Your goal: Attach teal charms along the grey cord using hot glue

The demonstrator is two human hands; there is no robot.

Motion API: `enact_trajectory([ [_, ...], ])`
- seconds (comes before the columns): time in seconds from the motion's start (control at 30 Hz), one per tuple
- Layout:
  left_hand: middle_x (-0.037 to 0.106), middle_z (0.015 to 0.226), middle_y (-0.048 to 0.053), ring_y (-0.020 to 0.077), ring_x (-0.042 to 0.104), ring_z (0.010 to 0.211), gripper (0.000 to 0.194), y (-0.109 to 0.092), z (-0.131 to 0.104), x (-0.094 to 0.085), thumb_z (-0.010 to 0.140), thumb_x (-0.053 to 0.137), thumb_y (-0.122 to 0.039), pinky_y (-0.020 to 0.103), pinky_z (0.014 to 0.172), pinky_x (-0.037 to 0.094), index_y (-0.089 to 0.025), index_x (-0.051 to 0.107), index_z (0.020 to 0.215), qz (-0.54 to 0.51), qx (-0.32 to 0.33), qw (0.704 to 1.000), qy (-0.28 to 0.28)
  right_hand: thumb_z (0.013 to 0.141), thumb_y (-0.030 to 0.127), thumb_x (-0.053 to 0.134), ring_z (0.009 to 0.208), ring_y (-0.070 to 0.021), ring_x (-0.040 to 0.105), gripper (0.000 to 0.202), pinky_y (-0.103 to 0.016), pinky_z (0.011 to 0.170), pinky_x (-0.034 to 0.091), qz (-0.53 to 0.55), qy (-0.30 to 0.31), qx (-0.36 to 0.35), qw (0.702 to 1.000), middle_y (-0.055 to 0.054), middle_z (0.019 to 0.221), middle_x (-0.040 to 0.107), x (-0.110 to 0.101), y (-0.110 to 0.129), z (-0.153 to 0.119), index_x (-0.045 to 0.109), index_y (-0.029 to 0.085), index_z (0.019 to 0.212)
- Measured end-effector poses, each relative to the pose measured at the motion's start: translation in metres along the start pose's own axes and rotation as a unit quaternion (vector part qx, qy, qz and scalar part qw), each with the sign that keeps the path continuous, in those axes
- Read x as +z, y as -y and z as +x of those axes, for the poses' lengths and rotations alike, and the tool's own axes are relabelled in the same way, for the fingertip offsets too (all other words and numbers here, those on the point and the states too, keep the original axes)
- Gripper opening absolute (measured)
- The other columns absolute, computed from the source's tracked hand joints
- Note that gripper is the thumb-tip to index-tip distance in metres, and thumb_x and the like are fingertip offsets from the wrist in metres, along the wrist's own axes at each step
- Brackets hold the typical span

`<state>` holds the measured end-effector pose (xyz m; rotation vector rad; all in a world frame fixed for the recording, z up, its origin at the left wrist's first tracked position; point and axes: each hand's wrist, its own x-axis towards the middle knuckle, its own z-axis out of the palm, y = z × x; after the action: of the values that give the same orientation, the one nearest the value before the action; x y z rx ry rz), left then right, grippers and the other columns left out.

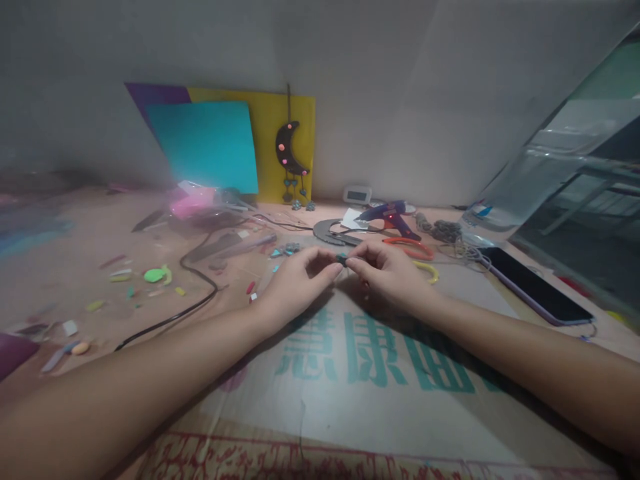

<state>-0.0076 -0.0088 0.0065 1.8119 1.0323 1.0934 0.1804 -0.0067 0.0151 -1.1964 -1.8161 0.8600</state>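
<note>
My left hand (313,270) and my right hand (385,270) meet at the middle of the table, fingers pinched. Between their fingertips is a small dark piece with some teal on it (342,259); it is too small to make out fully. Just beyond the left hand lie small teal and grey pieces (287,250). Past the fingers rests a grey crescent shape (327,231). Orange-handled scissors (410,249) and a yellow loop-shaped handle (429,271) lie beyond the right hand, which partly covers the yellow one.
A glue gun (393,217) with a red light lies at the back, near grey cord (443,229). On the right is a phone (537,287). A decorated moon hanging (285,150) stands against a yellow sheet (270,133). Scraps and a black cable (200,297) lie left.
</note>
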Motion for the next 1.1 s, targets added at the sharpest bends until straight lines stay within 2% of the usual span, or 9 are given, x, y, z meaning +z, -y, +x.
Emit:
enact_trajectory([
  [0.07,0.07,0.09,0.005,0.0179,0.063,0.082,0.022,0.0,0.001,0.0,0.086,0.059,-0.033,0.029,0.074,0.048,-0.016,0.066,0.097,-0.021,-0.013,1.0,0.001,0.086,0.035,0.06,0.05,-0.0113,0.054,0.018,-0.023,0.047,0.043,-0.044,-0.01,-0.02,0.999,0.003,0.06,0.057,0.0,0.002,-0.001,0.06,0.018,0.082],
  [0.17,0.07,0.083,0.004,0.0176,0.063,0.077,0.023,0.001,0.001,0.0,0.087,0.057,-0.037,0.029,0.071,0.049,-0.016,0.067,0.09,-0.027,-0.03,0.999,-0.001,0.087,0.036,0.059,0.054,-0.0124,0.056,0.018,-0.024,0.051,0.044,-0.076,-0.002,-0.031,0.997,0.002,0.063,0.06,0.001,0.005,-0.002,0.061,0.018,0.083],
  [0.27,0.069,0.078,0.004,0.0177,0.063,0.076,0.023,0.0,0.002,0.0,0.086,0.057,-0.037,0.027,0.067,0.048,-0.016,0.067,0.082,-0.012,-0.033,0.999,-0.006,0.087,0.036,0.059,0.055,-0.0128,0.057,0.018,-0.024,0.05,0.044,-0.081,0.001,-0.03,0.996,0.001,0.064,0.061,0.002,0.007,-0.004,0.062,0.019,0.083],
  [0.43,0.067,0.075,0.003,0.017,0.061,0.072,0.019,-0.002,0.002,0.0,0.084,0.059,-0.033,0.027,0.066,0.047,-0.016,0.066,0.083,-0.002,-0.046,0.999,-0.01,0.087,0.035,0.058,0.054,-0.0124,0.056,0.016,-0.024,0.048,0.043,-0.06,0.021,-0.037,0.997,0.002,0.067,0.062,0.002,0.006,-0.005,0.061,0.019,0.086],
  [0.53,0.068,0.077,0.003,0.0166,0.061,0.072,0.017,-0.001,0.001,0.0,0.084,0.058,-0.031,0.027,0.067,0.046,-0.016,0.065,0.082,0.007,-0.047,0.999,-0.018,0.086,0.031,0.06,0.058,-0.0122,0.055,0.013,-0.023,0.053,0.043,-0.102,0.007,-0.089,0.991,0.001,0.071,0.064,-0.001,0.004,-0.004,0.061,0.019,0.089],
  [0.63,0.069,0.079,0.003,0.0165,0.061,0.071,0.017,0.001,0.0,0.0,0.086,0.057,-0.031,0.027,0.066,0.046,-0.016,0.065,0.084,0.027,-0.037,0.999,-0.024,0.087,0.027,0.059,0.063,-0.013,0.055,0.01,-0.024,0.057,0.041,-0.171,-0.018,-0.16,0.972,-0.002,0.074,0.065,-0.006,0.003,-0.003,0.063,0.018,0.086],
  [0.8,0.069,0.079,0.002,0.0158,0.061,0.072,0.016,-0.002,-0.002,0.001,0.087,0.056,-0.026,0.026,0.069,0.046,-0.017,0.069,0.083,0.078,0.004,0.997,0.019,0.091,0.028,0.058,0.065,-0.0131,0.054,0.013,-0.024,0.059,0.04,-0.207,-0.029,-0.229,0.951,-0.002,0.075,0.066,-0.006,0.007,0.0,0.065,0.018,0.086],
  [1.0,0.07,0.076,0.0,0.0153,0.062,0.071,0.017,-0.006,-0.005,0.0,0.088,0.056,-0.024,0.025,0.072,0.047,-0.018,0.072,0.087,0.078,0.028,0.996,0.042,0.088,0.026,0.058,0.066,-0.0135,0.056,0.01,-0.024,0.057,0.04,-0.172,-0.027,-0.152,0.973,-0.002,0.073,0.065,-0.002,0.009,0.001,0.064,0.018,0.086],
  [1.1,0.071,0.079,0.0,0.0149,0.062,0.072,0.019,-0.003,-0.004,0.0,0.09,0.055,-0.026,0.025,0.072,0.047,-0.018,0.072,0.09,0.062,0.031,0.997,0.045,0.088,0.027,0.058,0.061,-0.012,0.055,0.011,-0.024,0.055,0.041,-0.114,-0.03,-0.112,0.987,0.0,0.07,0.061,0.0,0.006,0.001,0.061,0.017,0.085],
])
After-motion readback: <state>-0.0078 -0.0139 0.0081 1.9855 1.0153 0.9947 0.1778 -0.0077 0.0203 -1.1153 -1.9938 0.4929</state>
